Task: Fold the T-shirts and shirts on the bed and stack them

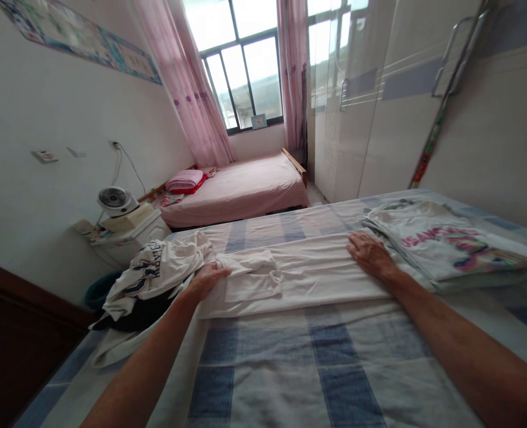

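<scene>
A white shirt (316,273) lies across the bed in a long folded strip, with what looks like a sleeve doubled back over its left part. My left hand (207,280) grips the strip's left end, thumb on top and the other fingers partly hidden. On the right end, my right hand (371,254) rests flat with its fingers stretched over the cloth. Just left of my left hand is a crumpled pile holding a white printed shirt (156,267) and a black garment (133,318). Beyond my right hand lies a stack of flat clothes, topped by a white T-shirt (450,238) with pink lettering.
Blue-and-white checked bedding (272,356) covers the near bed. A small fan (114,199) stands on a white cabinet (138,238) at the left. A pink-covered bed (245,184) is by the window, and a glossy wardrobe (379,119) lines the right side.
</scene>
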`<state>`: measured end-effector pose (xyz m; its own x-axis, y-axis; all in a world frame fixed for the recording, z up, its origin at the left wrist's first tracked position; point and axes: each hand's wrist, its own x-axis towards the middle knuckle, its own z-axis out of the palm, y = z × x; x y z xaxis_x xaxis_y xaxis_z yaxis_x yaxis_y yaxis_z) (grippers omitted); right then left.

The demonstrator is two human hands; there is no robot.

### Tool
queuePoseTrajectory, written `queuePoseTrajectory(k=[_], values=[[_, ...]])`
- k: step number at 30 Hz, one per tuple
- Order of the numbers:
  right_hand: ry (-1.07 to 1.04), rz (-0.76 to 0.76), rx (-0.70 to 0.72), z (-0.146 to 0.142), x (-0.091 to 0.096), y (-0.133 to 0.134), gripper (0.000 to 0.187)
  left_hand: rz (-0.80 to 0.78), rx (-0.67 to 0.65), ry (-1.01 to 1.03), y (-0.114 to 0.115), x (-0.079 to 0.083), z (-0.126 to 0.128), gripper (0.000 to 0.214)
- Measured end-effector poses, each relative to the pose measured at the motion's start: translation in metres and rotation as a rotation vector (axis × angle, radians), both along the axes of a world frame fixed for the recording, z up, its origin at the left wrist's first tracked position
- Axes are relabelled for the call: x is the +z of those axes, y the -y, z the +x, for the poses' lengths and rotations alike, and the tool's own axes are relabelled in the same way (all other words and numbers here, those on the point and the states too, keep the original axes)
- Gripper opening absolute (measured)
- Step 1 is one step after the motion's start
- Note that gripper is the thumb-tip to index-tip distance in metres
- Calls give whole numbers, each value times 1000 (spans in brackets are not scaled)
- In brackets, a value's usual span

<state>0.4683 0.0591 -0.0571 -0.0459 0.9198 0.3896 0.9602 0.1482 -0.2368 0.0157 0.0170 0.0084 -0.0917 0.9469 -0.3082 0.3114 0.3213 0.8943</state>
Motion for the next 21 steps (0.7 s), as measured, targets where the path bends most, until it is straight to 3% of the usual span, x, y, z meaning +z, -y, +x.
queuePoseTrajectory(k=[3, 7, 10, 13, 16, 19, 21], values=[[-121, 42, -14, 0, 2, -3, 48, 72, -24, 21, -2, 9, 4, 32], [-481, 106, -117, 2, 10, -8, 45, 170, -46, 46, -4, 44, 31, 35], [-821, 133, -197, 8, 18, -11, 43, 284, -135, -15, -8, 76, 71, 31], [-933, 106, -220, 18, 24, -13, 44, 460, -284, -203, -18, 96, 128, 13], [-1043, 75, -220, 31, 29, -12, 42, 533, -364, -286, -31, 99, 197, 6], [-1317, 35, -217, 42, 36, -7, 35, 573, -482, -304, -37, 86, 262, 20], [-1503, -19, -207, 49, 40, -3, 32, 587, -591, -296, -36, 73, 291, 37]])
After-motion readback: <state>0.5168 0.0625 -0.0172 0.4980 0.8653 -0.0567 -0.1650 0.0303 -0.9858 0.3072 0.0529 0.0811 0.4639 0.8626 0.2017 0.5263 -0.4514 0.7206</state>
